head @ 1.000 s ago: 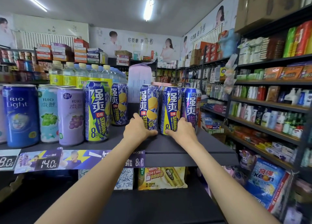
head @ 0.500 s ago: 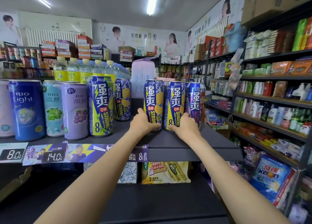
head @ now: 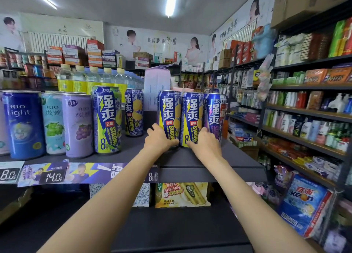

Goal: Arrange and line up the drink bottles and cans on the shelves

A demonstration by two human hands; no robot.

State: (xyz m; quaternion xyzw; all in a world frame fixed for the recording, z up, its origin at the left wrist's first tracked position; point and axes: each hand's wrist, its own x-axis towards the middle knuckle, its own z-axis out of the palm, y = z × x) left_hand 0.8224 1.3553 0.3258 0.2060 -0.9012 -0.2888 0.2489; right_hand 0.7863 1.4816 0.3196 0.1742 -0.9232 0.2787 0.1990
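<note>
Item: three upright RIO "STRONG" cans on my dark shelf (head: 200,160), touching side by side. My left hand (head: 159,139) grasps the base of the left lemon can (head: 168,112); my right hand (head: 204,141) grasps the middle lemon can (head: 192,115) beside the purple can (head: 215,113). Leftward: RIO Light can (head: 22,123), grape can (head: 79,125). Price tags (head: 53,176) read 8.0 and 14.0. Against a second ago, both grips are unchanged and the trio stands a little nearer.

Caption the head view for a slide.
Both hands, left hand and right hand, grip adjacent blue cans on the shelf.
</note>
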